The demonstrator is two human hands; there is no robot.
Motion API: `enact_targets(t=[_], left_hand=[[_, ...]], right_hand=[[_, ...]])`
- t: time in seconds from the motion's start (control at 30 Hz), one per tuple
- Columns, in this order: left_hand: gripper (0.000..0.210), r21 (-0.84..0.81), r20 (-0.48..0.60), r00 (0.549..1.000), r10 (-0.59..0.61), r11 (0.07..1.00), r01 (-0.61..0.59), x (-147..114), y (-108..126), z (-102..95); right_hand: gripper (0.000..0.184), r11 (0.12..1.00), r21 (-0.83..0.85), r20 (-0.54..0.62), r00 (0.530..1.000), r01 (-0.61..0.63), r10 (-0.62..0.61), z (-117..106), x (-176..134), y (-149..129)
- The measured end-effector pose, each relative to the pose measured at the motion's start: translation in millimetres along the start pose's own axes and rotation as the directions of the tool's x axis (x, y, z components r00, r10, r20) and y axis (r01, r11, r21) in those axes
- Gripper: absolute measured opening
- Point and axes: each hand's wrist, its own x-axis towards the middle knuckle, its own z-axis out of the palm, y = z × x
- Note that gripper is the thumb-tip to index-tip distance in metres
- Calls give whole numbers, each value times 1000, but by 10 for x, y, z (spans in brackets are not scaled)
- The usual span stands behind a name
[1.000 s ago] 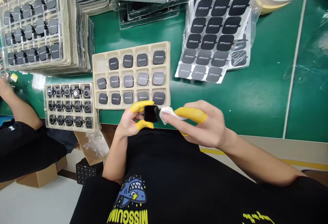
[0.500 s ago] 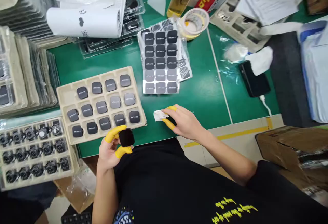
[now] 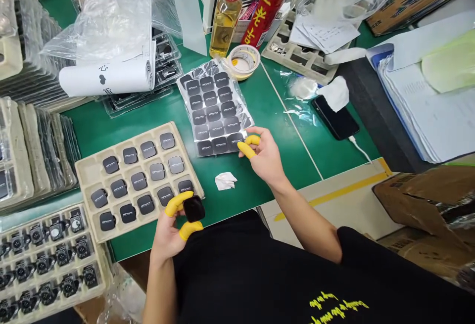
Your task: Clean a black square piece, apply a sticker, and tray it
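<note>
A green work mat covers the bench, crowded with trays. At 7 o'clock, the left hand pinches a small black square module between its yellow-capped thumb and forefinger, just off the corner of a beige tray of dark pads. At centre, the right hand touches the lower edge of a sticker sheet with fingertips nearly together; whether they grip it is unclear. A crumpled white wipe lies between the hands.
</note>
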Motion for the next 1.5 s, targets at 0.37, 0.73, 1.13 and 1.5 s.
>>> enact_targets(t=[0.37, 0.73, 1.13, 1.5], left_hand=[[62, -46, -66, 993, -97, 995, 94, -82, 21, -34], [69, -176, -63, 997, -36, 984, 25, -105, 91, -29], [60, -150, 290, 827, 482, 876, -458, 14, 807, 169], [46, 100, 424, 836, 349, 899, -426, -498, 1078, 230]], right_hand=[[17, 967, -253, -134, 991, -3, -32, -326, 169, -308], [45, 974, 201, -97, 991, 105, -87, -338, 154, -464], [26, 818, 545, 127, 946, 184, -297, -234, -958, -1114], [30, 715, 699, 137, 978, 16, -156, -14, -1382, -1377]])
